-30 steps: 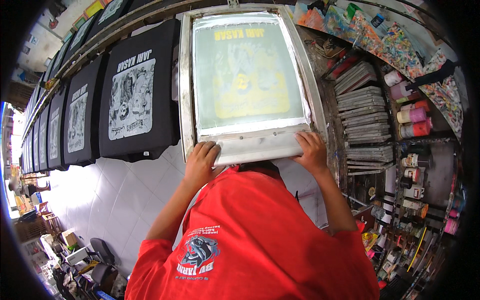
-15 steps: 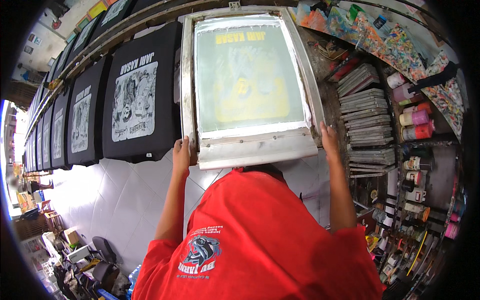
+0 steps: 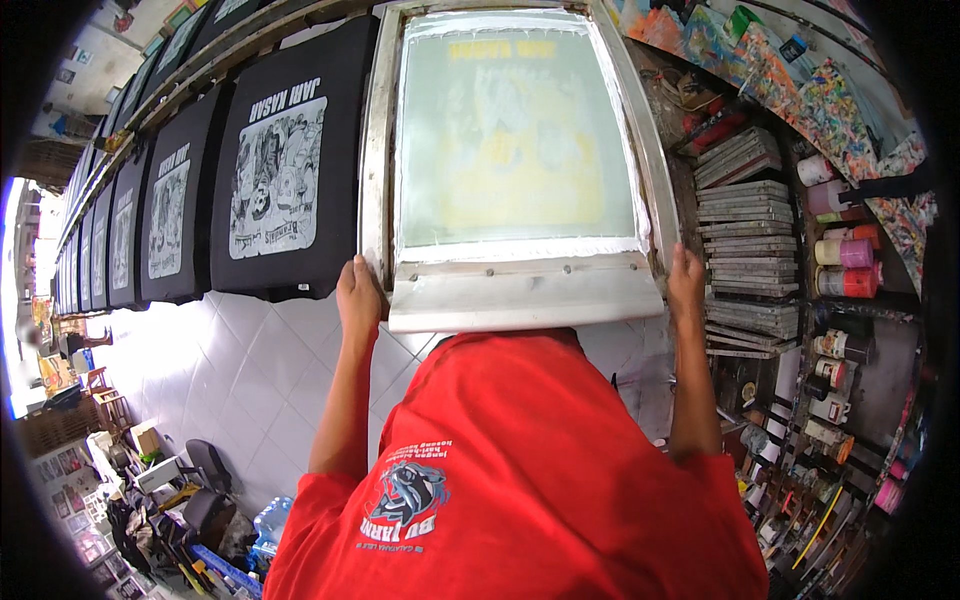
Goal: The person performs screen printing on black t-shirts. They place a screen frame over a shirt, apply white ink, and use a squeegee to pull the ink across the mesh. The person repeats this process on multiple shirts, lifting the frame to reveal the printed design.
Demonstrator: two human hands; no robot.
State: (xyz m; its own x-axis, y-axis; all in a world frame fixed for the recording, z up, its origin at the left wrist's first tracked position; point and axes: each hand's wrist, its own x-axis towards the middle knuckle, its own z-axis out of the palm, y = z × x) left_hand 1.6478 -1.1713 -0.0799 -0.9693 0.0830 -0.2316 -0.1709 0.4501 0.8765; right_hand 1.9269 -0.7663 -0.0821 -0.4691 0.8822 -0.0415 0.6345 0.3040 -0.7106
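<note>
My left hand (image 3: pixel 359 293) grips the near left corner of a screen-printing frame (image 3: pixel 376 150), fingers curled under its side bar. At the opposite near corner, my right hand (image 3: pixel 686 285) is closed around the right bar, thumb upward. Pale green mesh (image 3: pixel 520 110) fills the frame, bordered by white tape or paint, with a faint yellow design showing on or through it. A bare metal strip (image 3: pixel 525 300) is fixed along the near edge, close to my red shirt (image 3: pixel 540 450). What lies beneath the frame is hidden.
Black printed T-shirts (image 3: pixel 280 160) lie on boards in a row to the left, beside a long rail (image 3: pixel 200 85). Stacked thin frames or slats (image 3: pixel 745 235) stand on the right, near shelves of paint jars (image 3: pixel 845 252). A chair (image 3: pixel 208 465) and clutter occupy the lower left.
The frame now looks larger and sits closer to me, with both hands still on its sides. Its yellow design appears fainter. The whole view has shifted slightly.
</note>
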